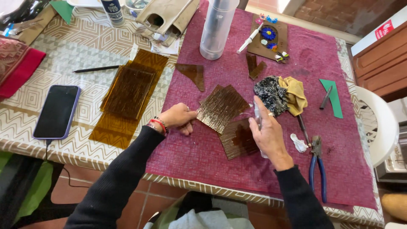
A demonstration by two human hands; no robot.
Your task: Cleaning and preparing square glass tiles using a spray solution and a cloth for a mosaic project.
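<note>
My left hand (178, 117) grips the left edge of a textured amber glass sheet (222, 108), tilted up off the maroon mat (292, 165). My right hand (268, 135) holds a small clear spray bottle (257, 113), index finger on its top, aimed toward that sheet. Under it lies a second amber sheet (237, 140) with a wet dark patch. Both sleeves are black; the left wrist wears red bracelets.
A stack of amber glass sheets (127, 91), a phone (57, 111) and a pencil (96, 68) lie at left. Rags (280, 95), blue-handled pliers (317, 165), a glass cutter (325, 97) on green paper, a tall clear bottle (215, 27), glass shards and a mosaic board (269, 36) surround the work.
</note>
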